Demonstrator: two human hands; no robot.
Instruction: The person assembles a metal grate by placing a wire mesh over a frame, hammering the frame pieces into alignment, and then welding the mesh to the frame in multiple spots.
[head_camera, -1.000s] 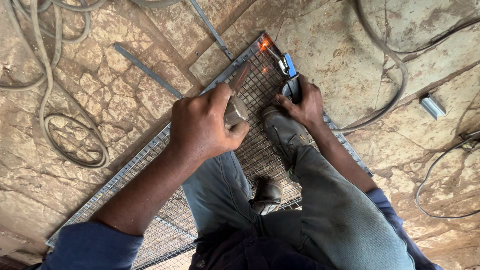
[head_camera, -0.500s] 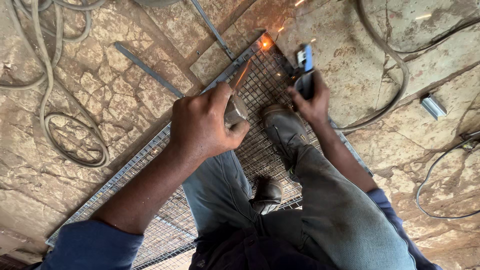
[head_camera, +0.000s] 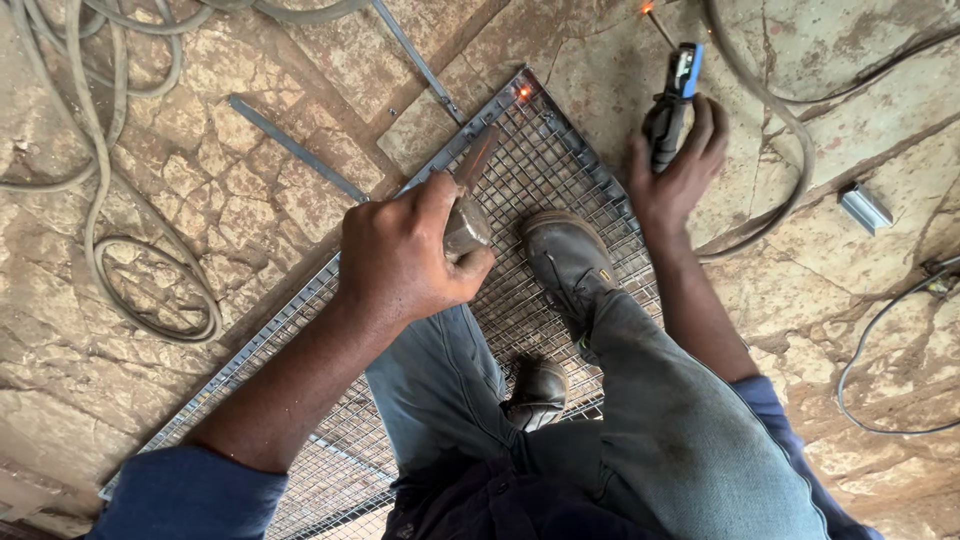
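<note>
Looking down, I see my left hand (head_camera: 405, 250) with its fingers clamped round a hammer (head_camera: 468, 205), whose head sticks up over the mesh panel (head_camera: 560, 170). My right hand (head_camera: 675, 175) has its fingers wrapped on the electrode holder (head_camera: 675, 95), held over the stone floor (head_camera: 200, 170) just beyond the panel's right edge, the rod tip (head_camera: 648, 8) glowing orange at the top of the view. A small orange spot (head_camera: 522, 92) glows at the panel's far corner. Both boots stand on the mesh, the forward boot (head_camera: 565, 260) between my hands. A cable (head_camera: 110, 200) loops on the floor at left; a flat metal strip (head_camera: 295, 148) lies beside the panel.
</note>
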